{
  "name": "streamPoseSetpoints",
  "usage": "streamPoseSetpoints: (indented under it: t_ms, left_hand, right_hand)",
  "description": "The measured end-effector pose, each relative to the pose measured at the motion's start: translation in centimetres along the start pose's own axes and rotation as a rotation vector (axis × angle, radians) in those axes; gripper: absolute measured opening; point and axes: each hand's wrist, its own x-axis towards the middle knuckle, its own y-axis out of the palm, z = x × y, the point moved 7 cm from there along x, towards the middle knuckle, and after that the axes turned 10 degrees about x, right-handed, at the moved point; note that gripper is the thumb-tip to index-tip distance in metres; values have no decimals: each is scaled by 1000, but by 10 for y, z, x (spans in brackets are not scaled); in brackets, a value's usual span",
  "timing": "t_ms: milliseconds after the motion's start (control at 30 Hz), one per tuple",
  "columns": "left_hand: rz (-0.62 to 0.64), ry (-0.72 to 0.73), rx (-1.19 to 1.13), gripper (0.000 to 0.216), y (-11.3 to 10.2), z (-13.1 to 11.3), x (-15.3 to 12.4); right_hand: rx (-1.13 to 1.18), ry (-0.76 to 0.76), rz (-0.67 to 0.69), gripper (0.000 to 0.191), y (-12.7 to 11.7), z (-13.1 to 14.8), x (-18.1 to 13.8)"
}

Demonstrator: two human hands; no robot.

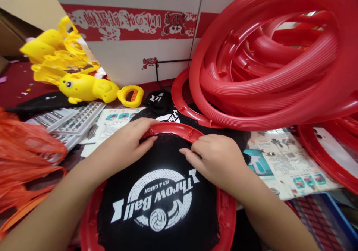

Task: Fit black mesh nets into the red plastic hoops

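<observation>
Nearest my lens, low in mid-view: red ring (173, 130) with black printed mesh (160, 189) spread across it, lettering upside down from here. Left hand (135, 141) nearly closed over the far rim, thumb inside by the cloth. Right hand (216, 159) curled closed on the rim's right shoulder, thumb against the mesh; pressure I can't tell. Risk, as I judge it: uneven pull between the hands could pucker the cloth or slip its edge. Piled red rings (265, 88) lean close behind; a bump might slide one down.
</observation>
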Motion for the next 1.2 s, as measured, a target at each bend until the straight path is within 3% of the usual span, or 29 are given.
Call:
streamPoseSetpoints:
  t_ms: [167, 333, 500, 667, 800, 967, 1200]
  left_hand:
    - [71, -66, 10, 44, -3, 18, -5]
    - [186, -64, 93, 58, -4, 28, -13]
    - [-31, 87, 41, 43, -12, -3, -9]
    - [78, 132, -118, 36, 8, -20, -1]
    - [50, 81, -219, 32, 10, -15, 2]
    - [13, -37, -338, 24, 10, -8, 3]
    - [28, -68, -307, 23, 1, -6, 3]
  right_hand:
    - [-117, 17, 117, 33, 8, 3, -4]
    - [-99, -107, 132, 26, 16, 17, -4]
    - [-1, -124, 20, 18, 14, 21, -3]
    - [123, -46, -85, 6, 9, 15, -3]
    - [273, -1, -78, 8, 9, 10, -2]
    - [377, -115, -101, 19, 6, 12, 0]
    - [268, -243, -139, 24, 9, 17, 3]
